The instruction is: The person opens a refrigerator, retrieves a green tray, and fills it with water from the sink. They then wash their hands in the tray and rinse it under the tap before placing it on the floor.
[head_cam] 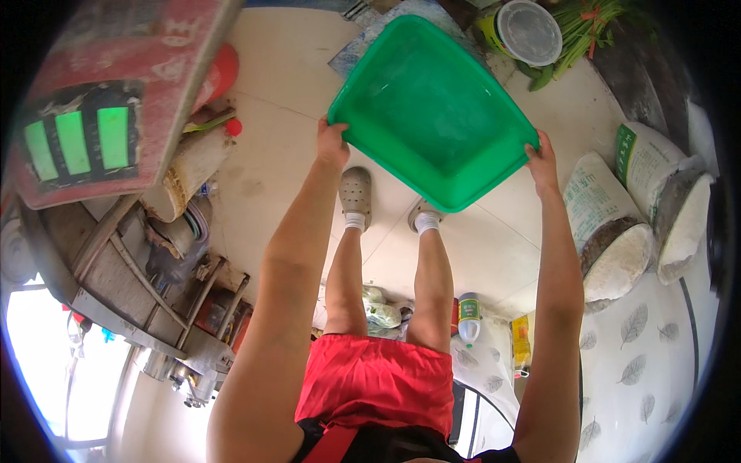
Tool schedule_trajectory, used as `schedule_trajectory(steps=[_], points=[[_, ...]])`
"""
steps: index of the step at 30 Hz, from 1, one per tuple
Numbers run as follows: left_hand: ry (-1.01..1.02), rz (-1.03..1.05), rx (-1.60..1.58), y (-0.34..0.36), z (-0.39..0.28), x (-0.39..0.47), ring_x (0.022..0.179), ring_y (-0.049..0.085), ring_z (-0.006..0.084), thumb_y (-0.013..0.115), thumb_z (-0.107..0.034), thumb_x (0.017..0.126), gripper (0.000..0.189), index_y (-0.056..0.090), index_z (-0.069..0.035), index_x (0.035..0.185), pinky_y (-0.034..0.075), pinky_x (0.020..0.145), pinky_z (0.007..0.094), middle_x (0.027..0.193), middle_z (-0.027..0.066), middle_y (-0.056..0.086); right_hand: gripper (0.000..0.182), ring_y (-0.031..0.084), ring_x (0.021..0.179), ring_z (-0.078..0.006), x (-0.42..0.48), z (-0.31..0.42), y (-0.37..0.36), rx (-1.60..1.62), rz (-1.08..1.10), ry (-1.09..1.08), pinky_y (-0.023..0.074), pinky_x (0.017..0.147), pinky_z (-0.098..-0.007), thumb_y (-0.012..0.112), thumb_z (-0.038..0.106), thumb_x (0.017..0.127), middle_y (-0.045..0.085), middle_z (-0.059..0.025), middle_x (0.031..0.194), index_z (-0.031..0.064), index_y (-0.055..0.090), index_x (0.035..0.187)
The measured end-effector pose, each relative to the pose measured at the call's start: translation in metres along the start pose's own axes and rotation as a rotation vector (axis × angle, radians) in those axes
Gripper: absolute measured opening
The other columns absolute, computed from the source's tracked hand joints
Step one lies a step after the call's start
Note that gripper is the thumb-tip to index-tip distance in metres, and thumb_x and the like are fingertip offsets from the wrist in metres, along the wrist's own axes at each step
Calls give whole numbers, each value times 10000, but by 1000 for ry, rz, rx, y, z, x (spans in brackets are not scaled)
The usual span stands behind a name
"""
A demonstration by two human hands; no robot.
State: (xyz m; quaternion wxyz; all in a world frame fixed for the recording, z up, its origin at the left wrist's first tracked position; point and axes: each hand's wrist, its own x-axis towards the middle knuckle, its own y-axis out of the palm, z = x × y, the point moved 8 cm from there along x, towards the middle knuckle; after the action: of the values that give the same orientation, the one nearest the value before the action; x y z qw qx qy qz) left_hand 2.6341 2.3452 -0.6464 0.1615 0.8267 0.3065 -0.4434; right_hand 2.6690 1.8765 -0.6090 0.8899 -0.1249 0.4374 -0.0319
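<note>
A green plastic basin (440, 116), rectangular with rounded corners, is held over the tiled floor in front of me. Its open side faces up towards me, and no solid item shows in it. My left hand (334, 142) grips the rim at the left corner, thumb over the edge. At the right corner my right hand (542, 159) holds the rim the same way. The fingers of both hands are partly hidden under the rim. Below the basin are my feet in grey clogs (355, 191); the basin partly covers one clog.
Open sacks of white powder (616, 260) stand at the right. A lidded tub (529, 33) and tied green vegetables (579, 43) lie at the top right. At the left is a red machine panel (116, 46) above a metal frame. A plastic bottle (469, 318) stands near my legs.
</note>
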Motion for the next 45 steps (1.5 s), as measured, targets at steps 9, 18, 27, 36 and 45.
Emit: schedule_trajectory(steps=[9,18,27,36,45], points=[[36,106,1059,-87,10,-87,1311,293,320,633,-260,779,662,352,-179,1373,302,1044,437,1453,110,273,450,545,1046,-191,-88,-159,-48,-155,-10,235,446,858,-290,582,145,855,557,-97,1175,23,447,1266],[-404,174,1802,-314,-13,-257,1286,331,322,556,-444,787,521,502,-241,1264,325,1011,498,1420,71,341,277,624,718,-151,-310,-193,-63,-179,136,499,434,537,-253,575,148,816,594,-29,883,92,561,1087],[-544,225,1646,-411,-18,-334,1224,405,354,546,-443,809,512,513,-205,1262,338,1011,438,1303,92,493,285,625,782,-151,-341,-99,-20,-63,109,405,449,632,-273,578,175,831,594,-26,932,80,553,1099],[-506,267,1412,-429,-6,-441,1181,454,334,543,-430,810,499,541,-148,1222,366,980,435,1274,134,506,244,562,628,-122,-357,-45,-34,-265,190,207,448,515,-245,597,54,780,606,-43,799,68,584,1024],[-200,-103,822,-507,-33,-538,691,655,221,624,-186,705,218,690,-57,868,519,644,329,811,141,673,242,398,433,-90,-364,105,-6,-470,130,159,313,373,-237,500,231,911,474,23,561,98,583,727]])
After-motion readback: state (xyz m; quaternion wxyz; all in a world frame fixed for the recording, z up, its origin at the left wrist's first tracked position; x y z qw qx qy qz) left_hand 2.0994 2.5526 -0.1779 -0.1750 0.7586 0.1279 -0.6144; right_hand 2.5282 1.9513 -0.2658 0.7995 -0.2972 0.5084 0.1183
